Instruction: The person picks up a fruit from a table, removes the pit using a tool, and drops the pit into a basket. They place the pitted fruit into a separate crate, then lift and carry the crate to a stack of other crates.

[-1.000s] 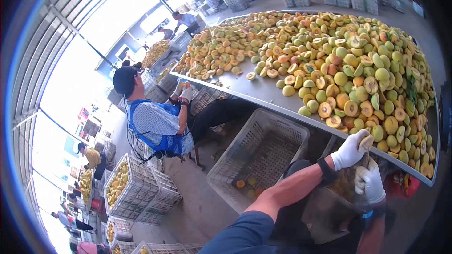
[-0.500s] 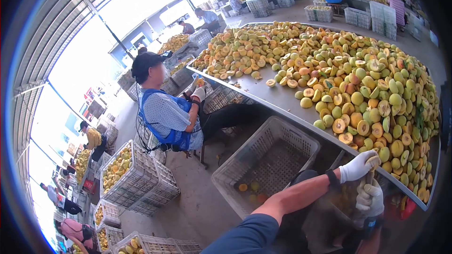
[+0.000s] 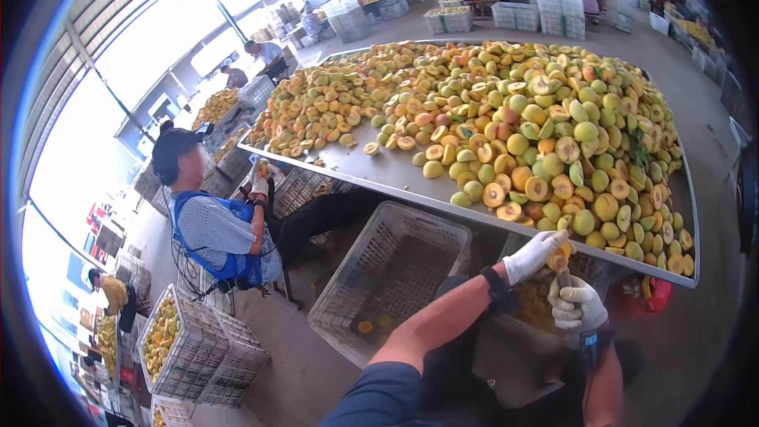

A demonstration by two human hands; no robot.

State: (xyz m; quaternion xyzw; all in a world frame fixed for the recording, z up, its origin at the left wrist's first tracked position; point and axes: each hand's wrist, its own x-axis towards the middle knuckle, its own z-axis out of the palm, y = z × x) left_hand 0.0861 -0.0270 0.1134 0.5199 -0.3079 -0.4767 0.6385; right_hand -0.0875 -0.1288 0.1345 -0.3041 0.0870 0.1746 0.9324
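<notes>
We see the orange fruit pinched in the gloved fingers of our left hand, just under the near edge of the worktop; our right hand, gloved too, sits just below it, closed around a thin tool whose tip meets the fruit, though we cannot tell what kind of tool it is; both hands are gripping, neither is open. Directly beneath the hands stands a dark bin with yellowish scraps in it; to the left of the hands a grey plastic crate rests on the floor, a few pieces of fruit at its bottom; to the right of the hands, low down, lies something red. Above and beyond the hands, the worktop carries a broad heap of whole and halved yellow-green fruit; a bare metal strip runs along its near side. Far to the left of the hands a co-worker in a blue vest sits at the same worktop, with white crates of fruit behind them.
</notes>
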